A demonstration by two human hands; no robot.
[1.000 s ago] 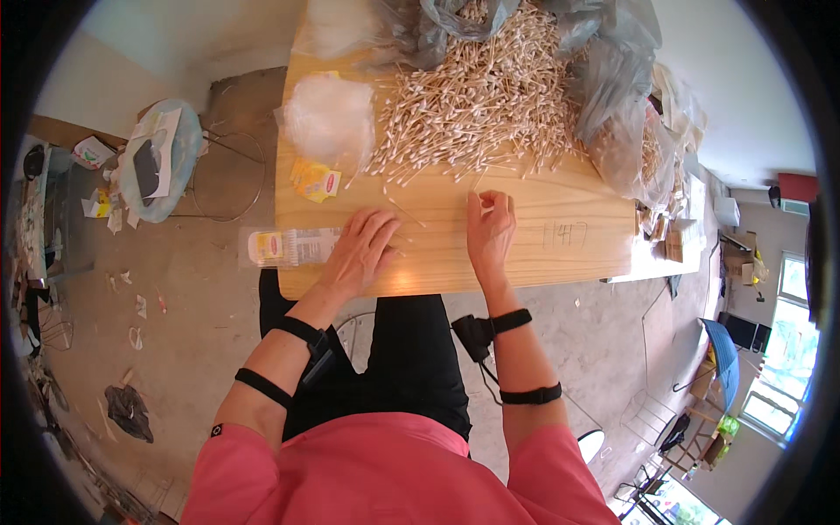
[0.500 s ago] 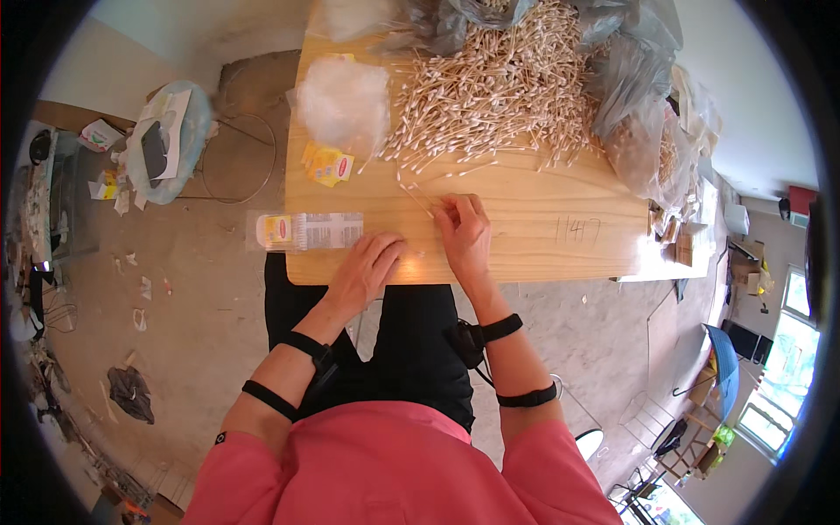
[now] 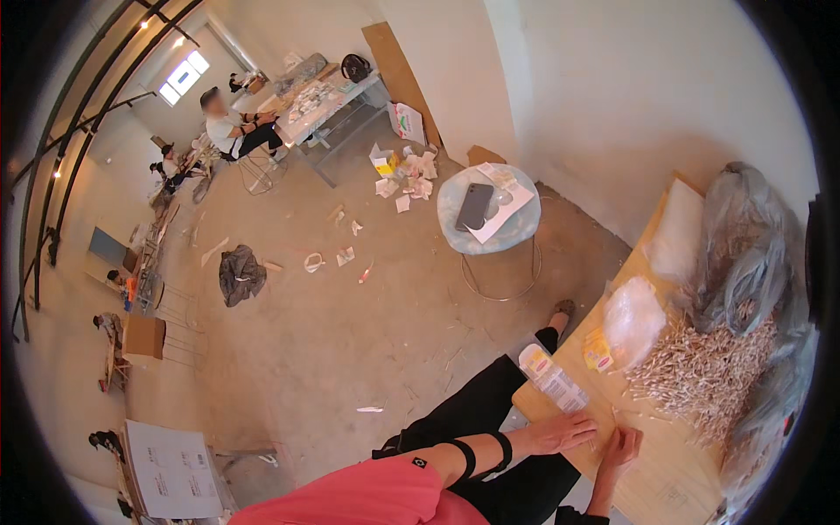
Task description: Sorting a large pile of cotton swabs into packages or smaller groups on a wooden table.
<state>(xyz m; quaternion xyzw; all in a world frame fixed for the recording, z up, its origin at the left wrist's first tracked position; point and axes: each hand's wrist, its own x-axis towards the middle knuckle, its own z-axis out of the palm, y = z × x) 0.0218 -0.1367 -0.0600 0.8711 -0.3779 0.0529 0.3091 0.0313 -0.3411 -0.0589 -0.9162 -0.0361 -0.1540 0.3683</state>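
My left hand (image 3: 564, 432) rests on the near edge of the wooden table, its fingers stretched out and lying flat, with nothing visible in them. Close beside it, my right hand (image 3: 623, 446) is closed in a pinch at the tabletop; a thin cotton swab (image 3: 615, 416) shows at its fingertips, small and hard to make out. A clear packet of cotton swabs (image 3: 553, 378) with a yellow label lies at the table's left edge, just beyond my left hand. Past my hands spreads a large heap of loose cotton swabs (image 3: 704, 372).
Yellow cards (image 3: 598, 350) and a clear plastic bundle (image 3: 634, 322) lie by the heap, with grey plastic bags (image 3: 744, 249) behind. A round stool (image 3: 451, 232) holds a phone (image 3: 475, 206) and paper. Scraps litter the floor. A person (image 3: 229, 127) sits at a far table.
The view has swung to the left, bringing in the room, the stool and other people. Both hands stay at the table edge, close to each other.
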